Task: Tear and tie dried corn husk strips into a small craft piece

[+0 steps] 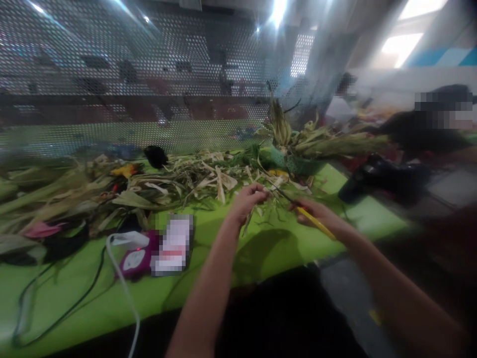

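My left hand [249, 200] is closed over the green table, its fingers pinched on a pale strip of dried corn husk [247, 222] that hangs below the palm. My right hand [316, 213] grips a yellow-handled tool [316, 222] with a long, thin dark tip. This tip points up and left, close to the left fingertips. Blur hides whether the tip is one blade or two, and whether it touches the husk. Just beyond the hands lies a loose heap of dried husks [219, 181].
A green basket [288, 160] with husks stands behind my hands. To the left are a phone [174, 246], a purple device [136, 258] with a white cable [124, 288], and more husks [48, 194]. A perforated metal screen [149, 74] rises behind. People [439, 114] sit at right.
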A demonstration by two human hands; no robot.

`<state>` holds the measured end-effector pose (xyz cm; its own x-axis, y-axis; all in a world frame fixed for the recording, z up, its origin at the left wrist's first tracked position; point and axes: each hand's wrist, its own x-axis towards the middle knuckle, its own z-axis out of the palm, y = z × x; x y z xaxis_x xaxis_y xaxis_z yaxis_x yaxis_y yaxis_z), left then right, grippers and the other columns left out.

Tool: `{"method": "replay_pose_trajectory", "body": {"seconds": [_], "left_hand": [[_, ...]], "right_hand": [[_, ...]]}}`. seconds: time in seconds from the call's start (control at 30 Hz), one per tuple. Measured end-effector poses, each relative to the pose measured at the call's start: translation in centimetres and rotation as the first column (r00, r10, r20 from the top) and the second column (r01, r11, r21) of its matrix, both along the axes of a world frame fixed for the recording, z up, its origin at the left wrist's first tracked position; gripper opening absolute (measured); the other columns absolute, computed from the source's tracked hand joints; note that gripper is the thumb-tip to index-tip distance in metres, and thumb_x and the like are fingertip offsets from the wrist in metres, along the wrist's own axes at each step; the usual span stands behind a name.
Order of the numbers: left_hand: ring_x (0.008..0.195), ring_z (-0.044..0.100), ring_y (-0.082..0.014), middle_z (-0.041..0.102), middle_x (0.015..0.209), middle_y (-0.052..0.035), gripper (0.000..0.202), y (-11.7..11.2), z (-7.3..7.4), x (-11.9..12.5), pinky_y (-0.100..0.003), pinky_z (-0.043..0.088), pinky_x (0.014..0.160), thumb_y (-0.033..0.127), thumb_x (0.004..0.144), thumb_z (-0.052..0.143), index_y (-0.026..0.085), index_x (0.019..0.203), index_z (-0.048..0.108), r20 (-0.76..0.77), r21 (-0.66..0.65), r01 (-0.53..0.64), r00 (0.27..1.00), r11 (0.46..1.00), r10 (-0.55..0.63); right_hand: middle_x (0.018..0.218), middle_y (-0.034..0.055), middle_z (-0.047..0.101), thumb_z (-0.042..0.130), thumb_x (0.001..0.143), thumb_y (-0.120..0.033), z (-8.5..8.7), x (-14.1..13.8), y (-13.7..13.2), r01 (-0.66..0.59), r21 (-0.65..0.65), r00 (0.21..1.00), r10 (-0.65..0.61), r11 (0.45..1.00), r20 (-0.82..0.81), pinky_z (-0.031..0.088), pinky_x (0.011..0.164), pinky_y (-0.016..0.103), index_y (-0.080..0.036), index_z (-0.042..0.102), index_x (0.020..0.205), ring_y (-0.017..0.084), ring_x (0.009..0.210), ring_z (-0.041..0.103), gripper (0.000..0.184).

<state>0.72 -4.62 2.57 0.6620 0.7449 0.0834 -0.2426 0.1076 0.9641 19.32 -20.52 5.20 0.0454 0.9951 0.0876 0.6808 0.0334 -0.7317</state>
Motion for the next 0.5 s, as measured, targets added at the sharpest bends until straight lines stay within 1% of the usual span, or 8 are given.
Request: {"method": "replay_pose_trajectory", "body": {"seconds": [0.17, 0.3, 0.5], "left_hand": [[0.064, 0.051, -0.0107, 0.062, 0.069, -0.0006, 0.015, 0.23, -0.2, 0.08, -0.024, 0.039, 0.065, 0.024, 0.062, 0.07, 0.017, 0.068, 0.059, 0.014, 0.004, -0.027, 1.0, 1.0, 0.026], [0.066, 0.053, -0.011, 0.064, 0.071, -0.0009, 0.014, 0.06, -0.04, 0.02, -0.024, 0.039, 0.065, 0.023, 0.061, 0.069, 0.016, 0.068, 0.059, 0.02, 0.0, -0.012, 1.0, 1.0, 0.012], [0.065, 0.052, -0.011, 0.063, 0.069, 0.0, 0.016, -0.14, 0.18, -0.03, -0.024, 0.039, 0.065, 0.024, 0.061, 0.07, 0.017, 0.069, 0.058, 0.021, -0.005, 0.001, 1.0, 1.0, 0.0]], "right_hand": [[0.101, 0.0061, 0.067, 0.06, 0.082, -0.061, 0.38, -0.23, -0.32, -0.004, -0.022, 1.0, 0.004, 1.0, 0.008, 0.047, 0.077, 0.034, -0.023, 0.064, 0.111, 0.026, 0.091, 0.06, 0.049], [0.106, 0.0069, 0.066, 0.06, 0.084, -0.059, -0.1, 0.11, -0.18, -0.013, -0.008, 1.0, 0.013, 1.0, 0.003, 0.047, 0.078, 0.034, -0.023, 0.065, 0.112, 0.027, 0.095, 0.059, 0.046], [0.102, 0.0057, 0.066, 0.063, 0.083, -0.056, -0.44, 0.24, -0.02, 0.002, -0.007, 1.0, -0.002, 1.0, -0.024, 0.047, 0.078, 0.035, -0.024, 0.066, 0.11, 0.027, 0.095, 0.059, 0.042]]}}
